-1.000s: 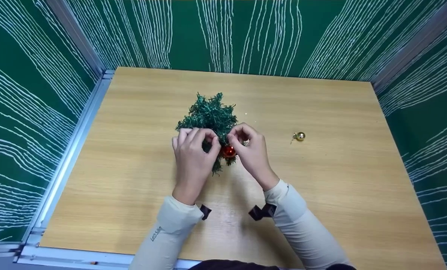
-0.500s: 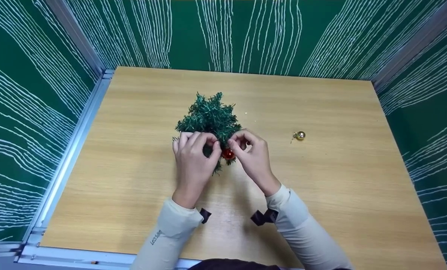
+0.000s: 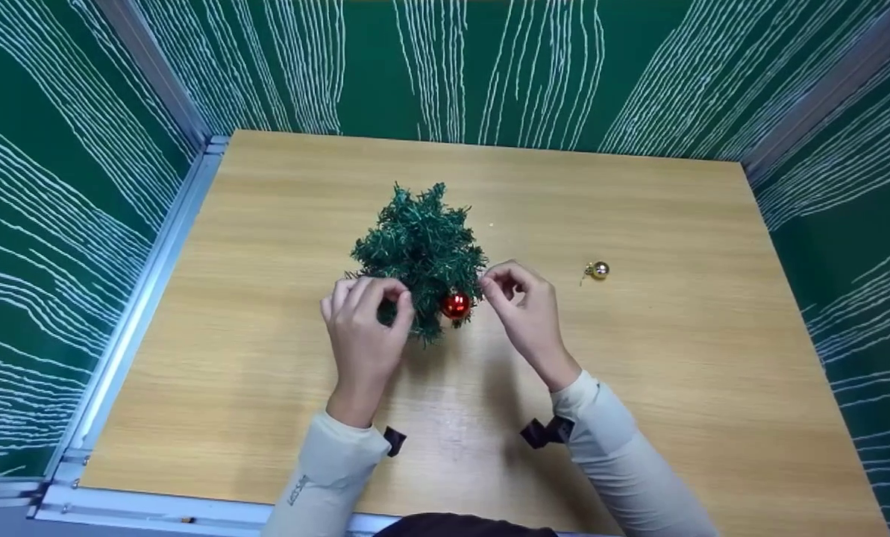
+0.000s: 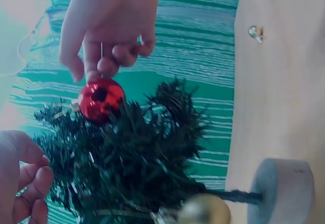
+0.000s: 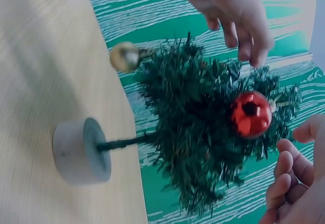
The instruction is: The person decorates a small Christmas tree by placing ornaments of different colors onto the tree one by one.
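A small green Christmas tree (image 3: 422,242) stands on a round pale base (image 5: 76,150). One shiny red bauble (image 3: 456,305) hangs on its near side. Low on the tree, both wrist views show a gold bauble (image 5: 124,57); in the head view I cannot make it out. My left hand (image 3: 362,328) is beside the tree's left side, fingers loosely bent, with nothing visible in them. To the right of the red bauble, my right hand (image 3: 527,313) has its thumb and forefinger close together by the branch tips, apart from the bauble, and nothing shows in its grasp.
Another gold bauble (image 3: 600,270) lies on the wooden table (image 3: 676,373), right of the tree. Green walls (image 3: 474,74) with white streaks enclose the back and sides. A metal rail (image 3: 139,257) runs along the left edge.
Both hands have drawn apart from the red bauble, the left one to the left and the right one to the right. The bauble stays hanging on the tree, now in fuller view.
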Available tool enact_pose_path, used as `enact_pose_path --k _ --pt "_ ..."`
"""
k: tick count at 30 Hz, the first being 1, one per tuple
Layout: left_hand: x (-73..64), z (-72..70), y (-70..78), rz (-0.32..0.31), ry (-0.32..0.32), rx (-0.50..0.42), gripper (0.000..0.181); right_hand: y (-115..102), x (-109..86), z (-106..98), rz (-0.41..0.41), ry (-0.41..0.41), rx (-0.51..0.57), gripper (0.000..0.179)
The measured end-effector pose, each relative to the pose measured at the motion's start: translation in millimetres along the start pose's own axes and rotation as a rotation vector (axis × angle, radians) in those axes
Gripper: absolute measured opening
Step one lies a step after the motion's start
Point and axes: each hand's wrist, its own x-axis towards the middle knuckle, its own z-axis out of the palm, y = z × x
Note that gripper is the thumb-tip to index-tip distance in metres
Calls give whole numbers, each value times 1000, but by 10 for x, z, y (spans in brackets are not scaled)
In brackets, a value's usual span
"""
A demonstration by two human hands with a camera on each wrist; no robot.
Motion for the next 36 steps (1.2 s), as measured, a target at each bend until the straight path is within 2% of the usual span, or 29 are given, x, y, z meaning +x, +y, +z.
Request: enact_pose_path --k 7,20,27,36 --pt "-102 -62 -185 -31 49 -2 3 556 46 -144 24 15 -71 5" --pt "-279 -78 -460 -132 3 61 6 1099 140 -678 33 72 -273 5" --pt "-410 -79 -495 -148 -33 24 7 1441 208 -960 87 68 -419 14" --pt "-495 -90 -487 -109 -63 -23 13 1876 293 -1270 67 39 -589 24"
